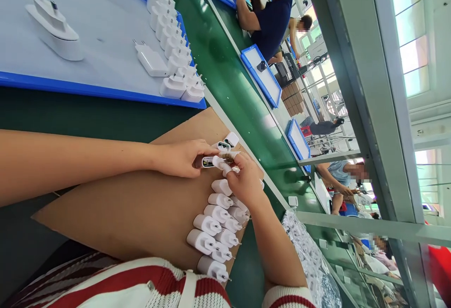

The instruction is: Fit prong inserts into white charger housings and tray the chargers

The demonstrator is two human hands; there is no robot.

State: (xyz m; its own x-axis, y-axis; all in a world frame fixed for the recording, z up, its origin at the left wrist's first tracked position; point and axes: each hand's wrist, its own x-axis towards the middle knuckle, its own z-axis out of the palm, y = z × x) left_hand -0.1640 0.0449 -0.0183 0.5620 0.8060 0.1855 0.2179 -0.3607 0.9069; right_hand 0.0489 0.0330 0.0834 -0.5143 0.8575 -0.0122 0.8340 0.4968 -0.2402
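Note:
My left hand (183, 157) is closed on a white plug charger (208, 162), holding it over a brown cardboard sheet (141, 209). My right hand (244, 179) meets it from the right, its taped fingers pinched on that same charger. Two more chargers (225, 142) lie just beyond my fingers. Several white chargers (214, 228) stand in two rows on the cardboard below my right hand.
A white tray with a blue rim (88, 89) at the top left holds a row of white chargers (172, 40) and a larger white adapter (52, 28). A green conveyor belt (225, 73) runs away to the right, with other people seated along it. A patterned bag (306, 256) lies by my right forearm.

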